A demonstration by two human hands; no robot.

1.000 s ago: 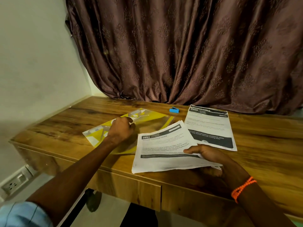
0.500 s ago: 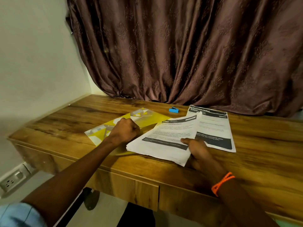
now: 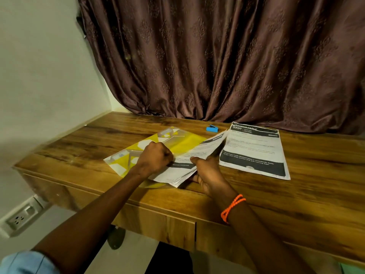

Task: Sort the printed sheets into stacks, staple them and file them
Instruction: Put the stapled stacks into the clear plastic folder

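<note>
Head view. Yellow plastic file folder [image 3: 183, 142] flat on the wooden desk [image 3: 296, 194], clear cover apparently pinched up at the near edge by the left hand [image 3: 156, 157], probably to open a mouth for filing. Left hand knuckles-up, fingers curled tight at the folder's edge and touching the paper; exactly what sits inside the fist hidden. Forearm running straight in from lower left.

Stack of printed sheets [image 3: 197, 155] tilted, right edge raised, left edge low over the folder, seemingly angled to slide in under the cover. Right hand [image 3: 207, 173] clamped on the stack's near right corner, thumb on top, fingers underneath, wrist low on the desk, orange thread bracelet [image 3: 233, 206] on the wrist.

Second stack [image 3: 254, 151], headed 5800, flat on the desk just right of the held one, set apart, likely waiting its turn. Blue stapler [image 3: 212, 128] well back near the brown curtain [image 3: 217, 66], untouched; stapling apparently finished for the held stack, though no staple discernible.
</note>
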